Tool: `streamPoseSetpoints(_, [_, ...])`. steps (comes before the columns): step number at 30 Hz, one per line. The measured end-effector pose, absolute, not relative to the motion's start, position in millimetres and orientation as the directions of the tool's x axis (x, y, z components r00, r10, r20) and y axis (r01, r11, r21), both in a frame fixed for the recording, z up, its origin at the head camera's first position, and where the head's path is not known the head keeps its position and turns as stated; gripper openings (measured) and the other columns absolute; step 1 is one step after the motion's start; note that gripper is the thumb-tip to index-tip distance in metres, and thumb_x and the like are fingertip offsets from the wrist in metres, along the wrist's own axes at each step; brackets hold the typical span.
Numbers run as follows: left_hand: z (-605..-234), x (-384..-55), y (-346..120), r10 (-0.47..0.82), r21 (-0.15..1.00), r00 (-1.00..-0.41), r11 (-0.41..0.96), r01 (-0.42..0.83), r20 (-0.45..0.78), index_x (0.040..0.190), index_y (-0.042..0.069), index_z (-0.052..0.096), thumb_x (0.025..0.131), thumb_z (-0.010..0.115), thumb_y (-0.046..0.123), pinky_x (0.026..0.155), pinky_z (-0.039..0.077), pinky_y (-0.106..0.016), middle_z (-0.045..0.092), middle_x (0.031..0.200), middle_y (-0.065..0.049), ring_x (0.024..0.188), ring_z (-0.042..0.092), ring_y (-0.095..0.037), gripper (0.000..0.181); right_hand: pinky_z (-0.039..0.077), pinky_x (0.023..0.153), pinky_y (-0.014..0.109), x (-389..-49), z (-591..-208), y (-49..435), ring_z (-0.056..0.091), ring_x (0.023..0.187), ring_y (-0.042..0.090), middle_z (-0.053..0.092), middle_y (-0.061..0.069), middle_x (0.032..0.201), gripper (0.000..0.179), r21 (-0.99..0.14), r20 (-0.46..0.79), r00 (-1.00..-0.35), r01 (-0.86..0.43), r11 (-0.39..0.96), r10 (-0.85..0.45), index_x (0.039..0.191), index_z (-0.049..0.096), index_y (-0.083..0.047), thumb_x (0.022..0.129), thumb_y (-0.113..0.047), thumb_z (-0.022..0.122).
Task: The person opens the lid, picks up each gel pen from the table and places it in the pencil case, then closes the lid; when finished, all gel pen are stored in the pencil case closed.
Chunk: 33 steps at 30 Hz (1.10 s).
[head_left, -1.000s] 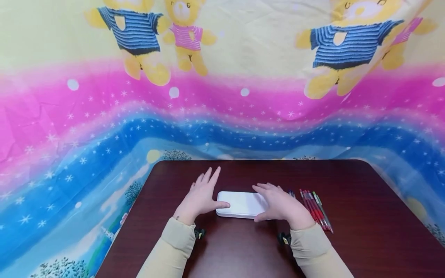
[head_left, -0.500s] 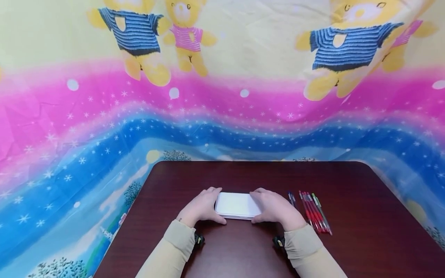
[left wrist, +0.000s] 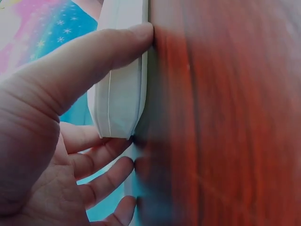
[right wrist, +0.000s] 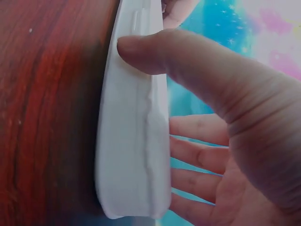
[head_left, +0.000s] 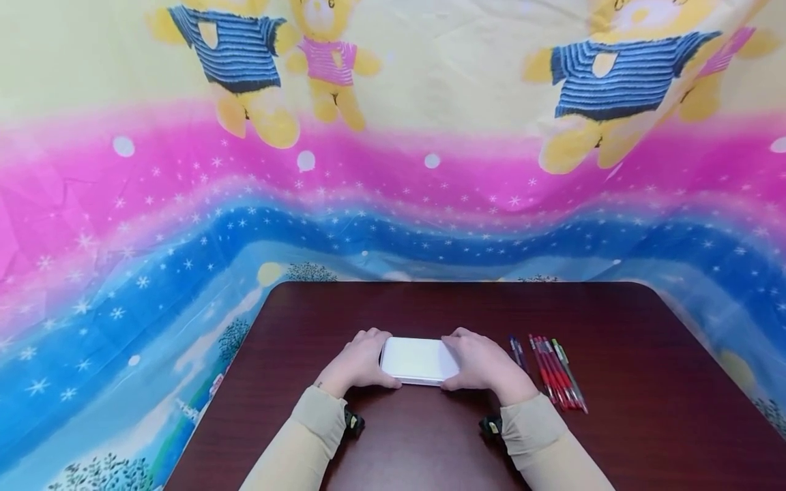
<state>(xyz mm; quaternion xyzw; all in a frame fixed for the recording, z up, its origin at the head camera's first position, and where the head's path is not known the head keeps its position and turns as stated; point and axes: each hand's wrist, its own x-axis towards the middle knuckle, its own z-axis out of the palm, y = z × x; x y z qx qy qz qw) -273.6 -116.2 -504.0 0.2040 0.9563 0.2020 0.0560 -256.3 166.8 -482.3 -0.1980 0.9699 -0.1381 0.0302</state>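
A flat, oblong white pencil case (head_left: 417,359) with rounded corners lies on the table in the head view, between both hands. My left hand (head_left: 358,361) grips its left end; in the left wrist view the thumb (left wrist: 113,47) lies along the near side of the case (left wrist: 123,99) and the fingers reach the far side. At the right end my right hand (head_left: 489,365) holds it likewise. The right wrist view shows the thumb (right wrist: 141,52) pressed on the near side, where a lid seam runs along the case (right wrist: 124,141). Fingers lie behind it.
Right of the right hand lie dark blue pens (head_left: 518,352), several red pens (head_left: 555,375) and a green pen (head_left: 570,375), side by side on the dark red-brown table (head_left: 663,382). A cloth with bears (head_left: 393,239) hangs behind the table.
Both hands were spread over and beside the white pencil case; they have come down and closed on its ends. Over the last half second they have barely moved.
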Motion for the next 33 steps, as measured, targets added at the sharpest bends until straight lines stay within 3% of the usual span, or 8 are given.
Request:
streamPoseSetpoints(10, [-512, -275, -117, 0.387, 0.459, -0.921, 0.828, 0.321, -0.055, 0.151, 0.012, 0.059, 0.071, 0.098, 0.052, 0.11, 0.047, -0.059, 0.063, 0.144, -0.008, 0.129, 0.053, -0.029, 0.098, 0.06, 0.098, 0.048, -264, -489, 171, 0.069, 0.11, 0.025, 0.073, 0.007, 0.127, 0.09, -0.303, -0.008, -0.917, -0.377, 0.875, -0.398, 0.143, 0.074, -0.011, 0.067, -0.05, 0.102])
streamPoseSetpoints(29, [-508, -281, -118, 0.381, 0.492, -0.923, 0.815, 0.307, -0.054, 0.151, 0.012, 0.058, 0.07, 0.1, 0.053, 0.112, 0.046, -0.059, 0.064, 0.145, -0.008, 0.131, 0.053, -0.029, 0.1, 0.059, 0.104, 0.053, -273, -481, 177, 0.069, 0.121, 0.032, 0.073, 0.013, 0.135, 0.089, -0.345, -0.022, -0.901, -0.4, 0.849, -0.433, 0.145, 0.073, -0.011, 0.069, -0.048, 0.102])
streamPoseSetpoints(33, [-511, -280, -119, 0.391, 0.506, -0.919, 0.805, 0.311, -0.056, 0.151, 0.012, 0.059, 0.069, 0.1, 0.052, 0.111, 0.046, -0.059, 0.064, 0.145, -0.008, 0.131, 0.054, -0.029, 0.1, 0.061, 0.1, 0.051, -273, -484, 183, 0.071, 0.118, 0.029, 0.076, 0.011, 0.132, 0.081, -0.414, -0.015, -0.897, -0.397, 0.819, -0.442, 0.141, 0.076, -0.011, 0.073, -0.048, 0.099])
